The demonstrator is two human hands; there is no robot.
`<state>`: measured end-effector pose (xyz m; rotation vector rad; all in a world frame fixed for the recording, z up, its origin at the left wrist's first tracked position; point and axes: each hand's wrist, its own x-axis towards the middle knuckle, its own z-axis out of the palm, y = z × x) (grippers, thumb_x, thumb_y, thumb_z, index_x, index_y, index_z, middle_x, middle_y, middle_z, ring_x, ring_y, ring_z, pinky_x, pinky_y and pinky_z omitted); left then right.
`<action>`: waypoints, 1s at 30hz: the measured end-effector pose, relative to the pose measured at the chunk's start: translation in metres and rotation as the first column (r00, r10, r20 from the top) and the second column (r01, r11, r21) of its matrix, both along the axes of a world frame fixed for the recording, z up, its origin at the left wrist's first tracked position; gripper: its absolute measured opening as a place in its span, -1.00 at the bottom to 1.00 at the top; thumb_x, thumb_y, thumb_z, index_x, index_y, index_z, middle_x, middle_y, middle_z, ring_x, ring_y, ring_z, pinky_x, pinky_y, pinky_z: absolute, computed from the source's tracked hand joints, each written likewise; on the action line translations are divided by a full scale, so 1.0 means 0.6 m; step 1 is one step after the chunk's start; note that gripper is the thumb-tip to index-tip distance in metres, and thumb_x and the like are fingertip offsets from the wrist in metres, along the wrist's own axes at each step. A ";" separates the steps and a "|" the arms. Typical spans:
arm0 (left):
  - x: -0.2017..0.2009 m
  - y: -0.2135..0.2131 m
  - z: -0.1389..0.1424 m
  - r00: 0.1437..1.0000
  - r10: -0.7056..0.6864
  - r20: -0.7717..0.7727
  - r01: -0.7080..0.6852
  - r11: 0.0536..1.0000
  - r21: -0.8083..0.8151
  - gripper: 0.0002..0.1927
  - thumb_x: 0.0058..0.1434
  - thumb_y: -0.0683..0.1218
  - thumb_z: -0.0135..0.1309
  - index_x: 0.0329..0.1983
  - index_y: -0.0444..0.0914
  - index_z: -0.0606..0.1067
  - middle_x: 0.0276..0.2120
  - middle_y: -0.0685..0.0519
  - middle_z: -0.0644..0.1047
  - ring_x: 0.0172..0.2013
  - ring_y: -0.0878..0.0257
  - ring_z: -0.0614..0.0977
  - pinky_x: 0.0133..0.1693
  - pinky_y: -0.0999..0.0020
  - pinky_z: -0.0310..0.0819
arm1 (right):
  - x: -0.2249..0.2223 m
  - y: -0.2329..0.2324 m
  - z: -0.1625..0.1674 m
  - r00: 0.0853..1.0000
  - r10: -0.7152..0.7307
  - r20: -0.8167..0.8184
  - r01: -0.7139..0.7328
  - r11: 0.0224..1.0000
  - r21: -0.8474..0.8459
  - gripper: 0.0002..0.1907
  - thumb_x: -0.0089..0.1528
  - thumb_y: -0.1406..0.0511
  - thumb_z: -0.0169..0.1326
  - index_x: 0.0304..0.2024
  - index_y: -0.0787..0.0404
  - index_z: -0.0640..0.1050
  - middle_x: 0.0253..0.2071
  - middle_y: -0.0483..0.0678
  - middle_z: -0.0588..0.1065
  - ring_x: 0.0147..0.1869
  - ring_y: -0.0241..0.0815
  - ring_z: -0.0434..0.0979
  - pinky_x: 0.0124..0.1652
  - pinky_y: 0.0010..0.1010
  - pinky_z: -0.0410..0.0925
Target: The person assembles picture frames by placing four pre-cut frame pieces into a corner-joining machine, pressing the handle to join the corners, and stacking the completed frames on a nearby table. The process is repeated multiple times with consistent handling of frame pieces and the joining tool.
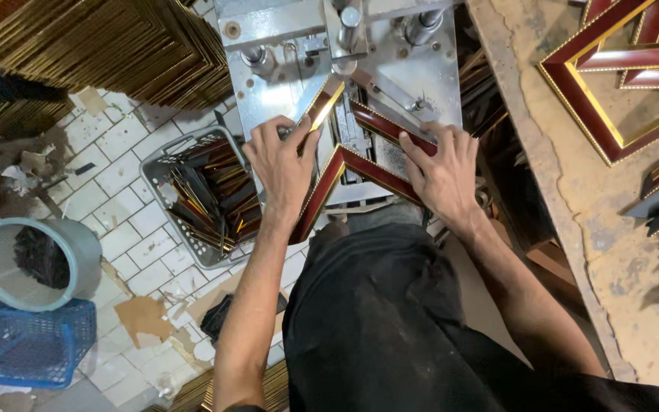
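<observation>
A dark red picture frame (pixel 351 162) with gold inner edging lies on the metal bed of a joining machine (pixel 284 99), one corner pointing towards me. My left hand (pixel 282 164) presses down on the frame's left rail, fingers spread over it. On the frame's right rail rests my right hand (pixel 442 166), fingers closed over the moulding near its far end. The far corner of the frame (pixel 339 95) sits under the machine's clamp head (pixel 348 27).
A grey plastic basket (pixel 163 164) full of frame strips stands left of the machine on a white tiled floor. A round grey bucket (pixel 78 244) and blue crate (pixel 32 347) sit farther left. Finished red frames (pixel 612 91) lie on the worn bench at right. Stacked mouldings (pixel 108 46) fill the upper left.
</observation>
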<state>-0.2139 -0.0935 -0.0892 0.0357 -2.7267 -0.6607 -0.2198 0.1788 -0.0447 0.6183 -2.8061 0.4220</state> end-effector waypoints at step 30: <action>0.115 -0.019 -0.011 0.875 -0.482 -0.044 0.471 0.869 -0.153 -0.68 0.29 0.02 0.27 0.09 -0.11 0.64 0.07 0.12 0.61 0.17 0.10 0.54 0.03 0.15 0.28 | -0.020 -0.051 0.029 0.939 0.309 -0.151 -0.258 0.924 0.283 -0.63 0.23 0.28 0.19 0.11 -0.05 0.66 0.07 -0.15 0.47 0.09 -0.17 0.38 -0.01 -0.33 0.28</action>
